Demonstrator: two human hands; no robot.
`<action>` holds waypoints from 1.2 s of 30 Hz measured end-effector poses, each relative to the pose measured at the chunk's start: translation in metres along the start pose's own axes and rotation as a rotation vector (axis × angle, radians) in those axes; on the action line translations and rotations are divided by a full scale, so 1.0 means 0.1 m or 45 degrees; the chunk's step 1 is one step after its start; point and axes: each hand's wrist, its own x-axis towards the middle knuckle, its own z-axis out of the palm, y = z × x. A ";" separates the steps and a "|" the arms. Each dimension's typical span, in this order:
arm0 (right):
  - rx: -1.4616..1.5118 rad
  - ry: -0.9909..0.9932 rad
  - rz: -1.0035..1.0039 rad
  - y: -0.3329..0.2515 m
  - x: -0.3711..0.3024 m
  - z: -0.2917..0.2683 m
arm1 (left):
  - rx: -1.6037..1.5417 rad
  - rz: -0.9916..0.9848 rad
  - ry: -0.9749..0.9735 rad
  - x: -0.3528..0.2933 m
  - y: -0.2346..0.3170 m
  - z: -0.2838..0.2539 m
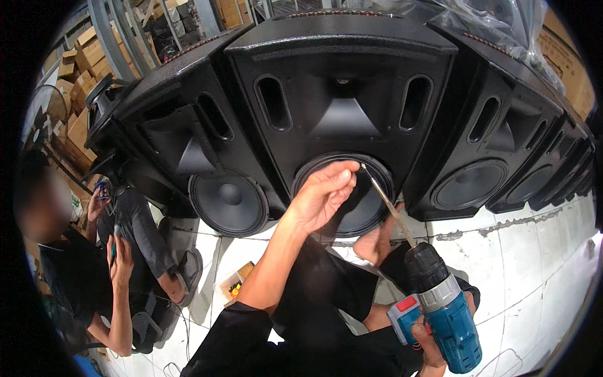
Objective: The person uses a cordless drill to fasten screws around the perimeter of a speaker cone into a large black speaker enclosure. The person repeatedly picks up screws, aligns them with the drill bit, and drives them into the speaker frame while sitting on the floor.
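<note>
In front of the middle black speaker cabinet [389, 50], my left hand [326, 193] is raised with thumb and forefinger pinched together. A tiny piece at the fingertips, beside the tip of a long driver bit [382, 193], is too small to make out. My right hand [429, 345] grips the handle of a teal and black cordless drill [453, 323] at the lower right. The drill points up and left, its bit reaching toward the round woofer [358, 217]. My left hand partly covers that woofer.
More black speakers stand on both sides, including one at left [182, 125] and one at right [471, 151]. A small box of parts [233, 286] lies on the white tiled floor [502, 264]. At far left sits another person [69, 270] holding tools. Cardboard boxes [78, 94] are stacked behind.
</note>
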 end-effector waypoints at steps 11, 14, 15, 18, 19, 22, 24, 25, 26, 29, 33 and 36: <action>-0.588 0.176 -0.244 1.02 -0.31 0.12 | 0.238 0.025 0.061 0.04 0.27 0.18; -0.473 0.102 -0.182 1.00 -0.30 0.13 | 0.295 0.019 0.024 0.00 0.31 0.11; -0.390 0.091 -0.145 0.95 -0.30 0.15 | 0.287 0.019 0.021 0.00 0.33 0.08; -0.151 -0.020 -0.033 0.80 -0.16 0.17 | 0.352 0.016 0.020 -0.02 0.43 -0.02; -0.089 -0.061 0.005 0.76 -0.12 0.15 | 0.417 0.009 0.009 0.00 0.46 -0.07; -0.161 -0.103 -0.100 0.78 -0.03 0.07 | 0.637 0.000 -0.089 0.01 0.64 -0.15; 0.356 -0.079 0.188 0.65 -0.01 0.16 | 0.739 -0.010 -0.160 0.03 0.78 -0.17; 0.611 -0.073 0.333 0.53 0.01 0.24 | 0.735 -0.015 -0.199 0.03 0.84 -0.19; 0.732 -0.046 0.453 0.38 0.05 0.27 | 0.727 -0.019 -0.244 0.05 0.89 -0.21; 0.706 -0.126 0.557 0.26 0.08 0.33 | 0.280 -0.033 -0.336 0.18 0.87 -0.33; 0.295 -0.011 0.330 0.03 0.10 0.56 | -0.076 0.129 -0.299 0.37 0.79 -0.09; -0.331 0.158 0.352 -0.43 0.25 0.75 | 0.037 0.216 -0.281 0.44 0.92 0.11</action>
